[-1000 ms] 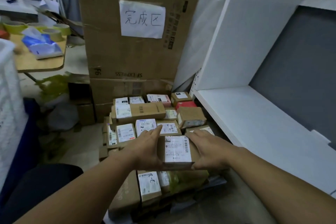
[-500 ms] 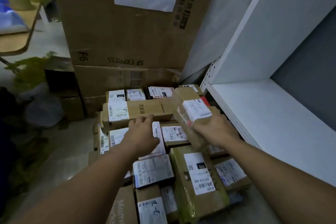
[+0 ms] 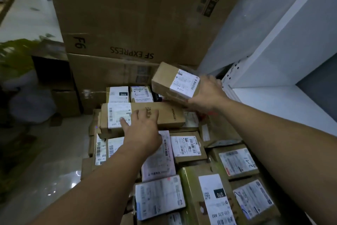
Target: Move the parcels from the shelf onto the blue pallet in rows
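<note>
The right hand (image 3: 206,95) is gripping a small brown parcel (image 3: 175,80) by one end, holding it tilted in the air over the back row, just beside the white shelf (image 3: 282,108). That one-ended hold is risking a slip onto the stack. The left hand (image 3: 144,133), fingers spread, is resting on the long box (image 3: 160,115), and a shove there is likely skewing the row.

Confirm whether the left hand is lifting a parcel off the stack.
No: the left hand spreads straight fingers over the long brown box, which lies on the stack, and grips nothing.
</note>
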